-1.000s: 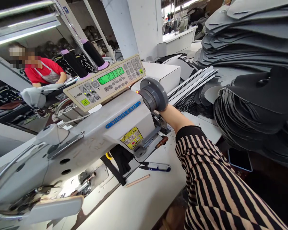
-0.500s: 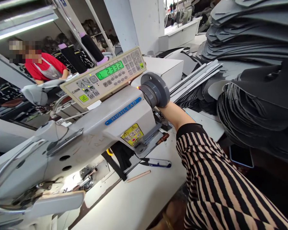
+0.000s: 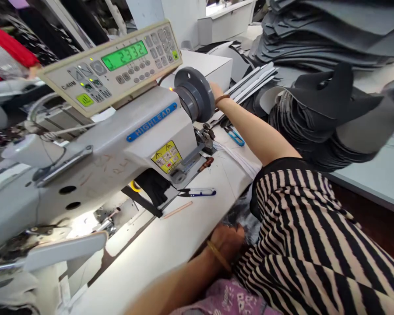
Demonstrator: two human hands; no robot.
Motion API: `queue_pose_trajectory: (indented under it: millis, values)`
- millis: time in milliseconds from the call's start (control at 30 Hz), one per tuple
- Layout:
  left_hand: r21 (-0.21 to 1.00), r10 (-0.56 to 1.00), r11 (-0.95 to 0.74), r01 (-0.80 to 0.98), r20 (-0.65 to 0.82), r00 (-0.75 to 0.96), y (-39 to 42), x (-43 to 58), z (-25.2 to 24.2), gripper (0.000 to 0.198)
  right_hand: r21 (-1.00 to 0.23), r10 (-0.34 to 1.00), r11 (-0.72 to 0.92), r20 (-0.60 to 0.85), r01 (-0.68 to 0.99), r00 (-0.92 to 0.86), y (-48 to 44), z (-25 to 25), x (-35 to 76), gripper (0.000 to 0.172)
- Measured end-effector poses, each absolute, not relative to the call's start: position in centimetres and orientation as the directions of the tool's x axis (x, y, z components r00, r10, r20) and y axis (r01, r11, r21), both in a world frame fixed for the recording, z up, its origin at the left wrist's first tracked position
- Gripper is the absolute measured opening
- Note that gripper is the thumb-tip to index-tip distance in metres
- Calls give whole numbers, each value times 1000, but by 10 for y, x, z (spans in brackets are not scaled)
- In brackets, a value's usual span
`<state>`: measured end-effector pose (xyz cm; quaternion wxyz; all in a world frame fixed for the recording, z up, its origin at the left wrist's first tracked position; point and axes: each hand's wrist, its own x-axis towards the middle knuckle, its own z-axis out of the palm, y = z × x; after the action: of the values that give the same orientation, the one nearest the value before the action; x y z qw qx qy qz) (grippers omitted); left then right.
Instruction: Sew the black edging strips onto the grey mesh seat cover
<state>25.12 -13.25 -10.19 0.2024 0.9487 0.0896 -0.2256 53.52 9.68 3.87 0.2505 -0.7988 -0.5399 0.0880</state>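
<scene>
My right hand point(image 3: 216, 91) reaches past the sewing machine's grey handwheel point(image 3: 197, 94), which hides its fingers; a brown band is on that wrist. Low in front of me, below the table edge, my left hand point(image 3: 228, 240) is closed, with a yellow bangle on the wrist. Crumpled, shiny clear plastic point(image 3: 248, 218) lies beside its fingers; what they hold is unclear. The sewing machine point(image 3: 118, 148) spans the left side, its control panel point(image 3: 114, 65) lit green and reading 2332. Thread snips point(image 3: 198, 192) and a thin wooden stick point(image 3: 178, 210) rest on the white table.
Blue-handled snips point(image 3: 234, 136) lie beyond the machine's end. Tall stacks of grey cut pieces point(image 3: 328, 35) and dark curved pieces point(image 3: 311, 113) stand at right. White strips point(image 3: 252, 85) lie behind my right wrist. A person in red point(image 3: 6, 52) is at far left.
My view has shifted right and down. My right arm has stretched farther back past the handwheel. My left hand and forearm have come more fully into view below the table edge.
</scene>
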Motion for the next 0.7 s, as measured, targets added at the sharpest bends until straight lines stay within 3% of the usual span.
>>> queue_pose_trajectory:
  millis: [200,333,500,600,700]
  values:
    - [353,109,-898,263,-401,910,-128,250,-101,47,-190,830,-553,-40,811,557,14,-36,535,34]
    - [393,156,-876,278,-314,936,-131,248,-96,35,-135,816,-576,-25,806,578,-13,-56,529,38]
    - [654,181,-739,163,-41,983,-138,253,-36,37,-144,794,-598,28,789,607,-22,-41,532,42]
    - [889,370,-456,-28,219,903,-131,257,16,41,-153,798,-588,50,794,600,-22,-37,523,47]
    - [940,520,-278,-196,319,793,-119,256,48,45,-157,820,-555,60,817,568,-16,-41,510,50]
